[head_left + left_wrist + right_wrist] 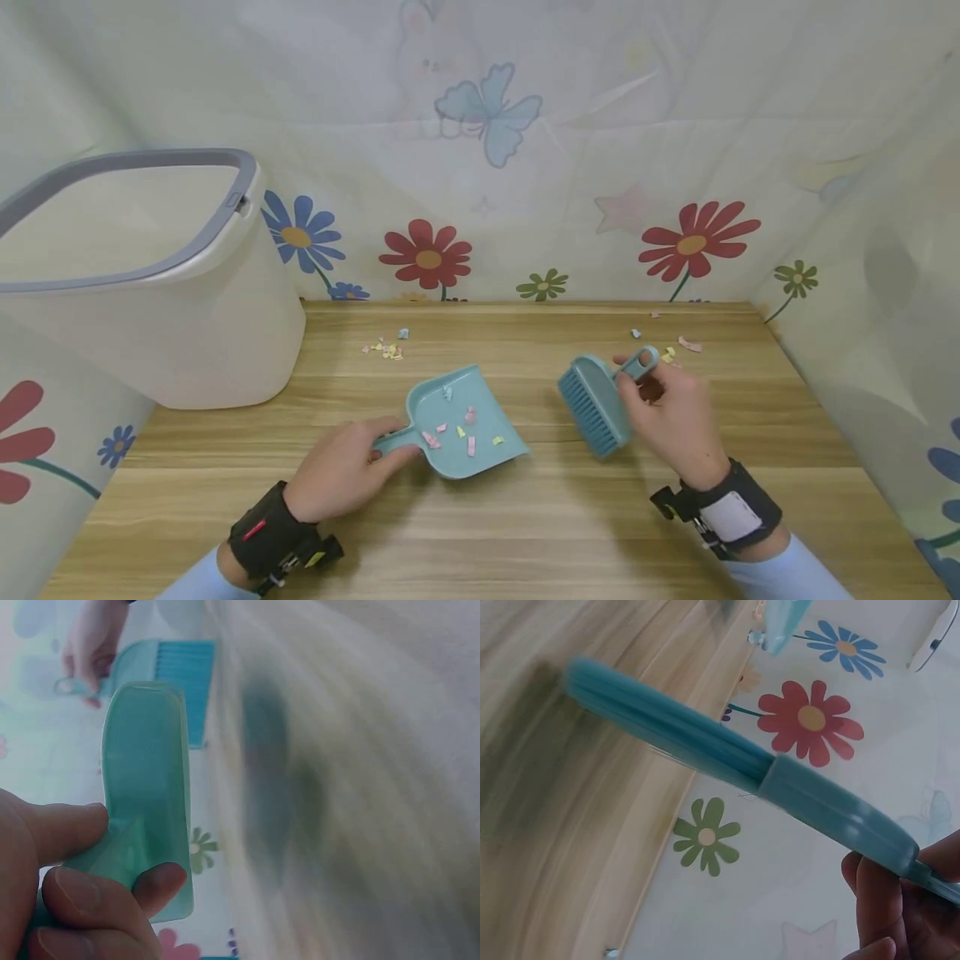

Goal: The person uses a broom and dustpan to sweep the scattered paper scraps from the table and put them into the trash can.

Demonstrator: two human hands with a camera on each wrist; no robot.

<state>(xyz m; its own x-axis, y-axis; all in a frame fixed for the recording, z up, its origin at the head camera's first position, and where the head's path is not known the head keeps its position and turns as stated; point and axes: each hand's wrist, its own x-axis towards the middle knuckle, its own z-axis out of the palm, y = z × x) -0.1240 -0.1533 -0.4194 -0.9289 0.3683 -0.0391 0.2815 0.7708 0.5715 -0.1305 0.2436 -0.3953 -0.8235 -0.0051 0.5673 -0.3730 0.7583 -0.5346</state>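
Head view shows us a pale teal dustpan (491, 400) just left of the middle of the scene, its handle toward the left and its straight open edge toward the right. Small paper scraps (471, 446) in pink, yellow and pale blue lie scattered in its pan. We see the left hand (348, 471) grasping the dustpan's handle, thumb on the near side, and the left wrist view shows us the pan held up off the tabletop. To the right, apart from the dustpan, we find a teal hand brush (596, 406), its bristles angled down and to the left. The right hand (675, 421) pinches its looped handle between thumb and fingers; we cannot tell whether the bristle tips touch anything. Both wrists wear black straps (738, 508) above light blue sleeves (787, 575).

Farther out, we notice a loose cluster of paper bits (388, 351) behind the dustpan, and more scraps (690, 345) behind the right hand, all on the wood-grain tabletop (480, 533). At the far left stands a white bin (217, 350) with a grey rim. Behind everything hangs a pale curtain (562, 183) printed with red, blue and green flowers and a blue butterfly (491, 112)
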